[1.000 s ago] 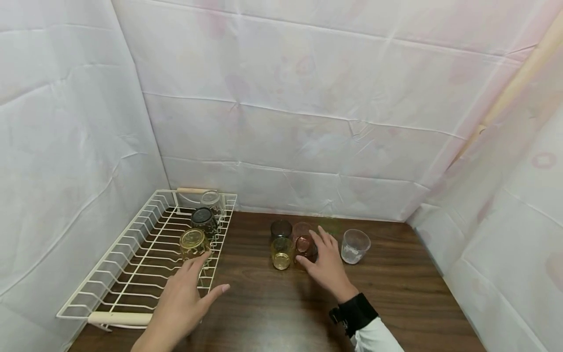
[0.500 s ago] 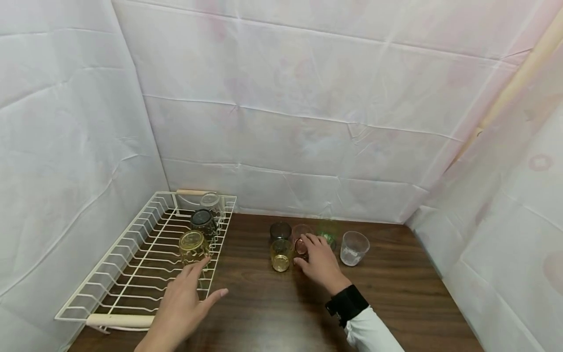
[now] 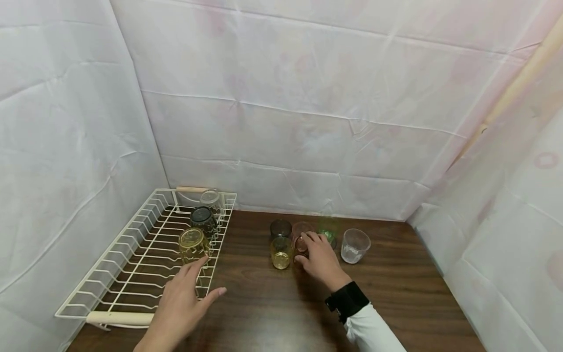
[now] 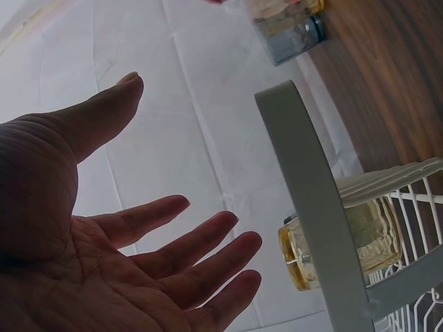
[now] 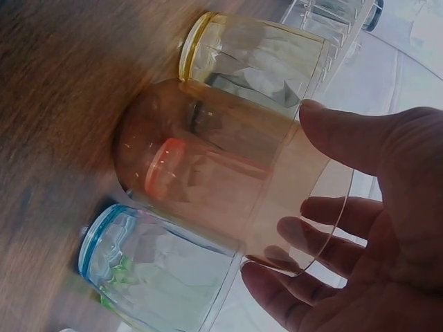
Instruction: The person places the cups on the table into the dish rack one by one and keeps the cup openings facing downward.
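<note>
My right hand (image 3: 323,263) grips an amber drinking glass (image 5: 235,155) near its rim, thumb on one side and fingers curled round the other. The glass stands upright on the wooden table. Close beside it are a yellow glass (image 3: 281,253) and a blue-tinted glass (image 5: 159,270), the latter hidden behind my hand in the head view. A pink glass (image 3: 303,230) and a dark grey glass (image 3: 280,229) stand just behind. My left hand (image 3: 181,299) is held with fingers spread at the rack's right side, near an upturned yellow glass (image 3: 192,243), holding nothing.
On the left stands a white wire dish rack (image 3: 127,282) with wooden handles. Upturned in it are a dark glass (image 3: 203,217) and a clear glass (image 3: 211,199). A green glass (image 3: 328,230) and a clear tumbler (image 3: 355,246) stand right of the group. White sheeting (image 3: 281,142) encloses the table.
My right hand has moved slightly left and its fingers have closed in on the amber glass, uncovering the green glass behind. The left hand has barely moved.
</note>
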A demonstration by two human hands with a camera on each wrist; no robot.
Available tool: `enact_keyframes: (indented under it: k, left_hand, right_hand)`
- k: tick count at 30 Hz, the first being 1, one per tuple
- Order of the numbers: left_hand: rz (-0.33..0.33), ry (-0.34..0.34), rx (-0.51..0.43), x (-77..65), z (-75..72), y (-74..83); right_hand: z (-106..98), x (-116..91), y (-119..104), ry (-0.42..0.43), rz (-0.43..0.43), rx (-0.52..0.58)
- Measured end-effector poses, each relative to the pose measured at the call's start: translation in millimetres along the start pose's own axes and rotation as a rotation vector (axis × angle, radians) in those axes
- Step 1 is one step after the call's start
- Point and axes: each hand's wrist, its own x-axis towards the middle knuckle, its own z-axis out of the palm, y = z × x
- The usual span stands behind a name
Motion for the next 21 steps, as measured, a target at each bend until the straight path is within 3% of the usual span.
enact_keyframes:
  k: [21]
  left_hand:
    - [0.026,0.037,0.013,-1.4,2.7,-5.3]
  right_hand:
    - [2.3,-1.9,-5.4,0.034,0.007,-0.009]
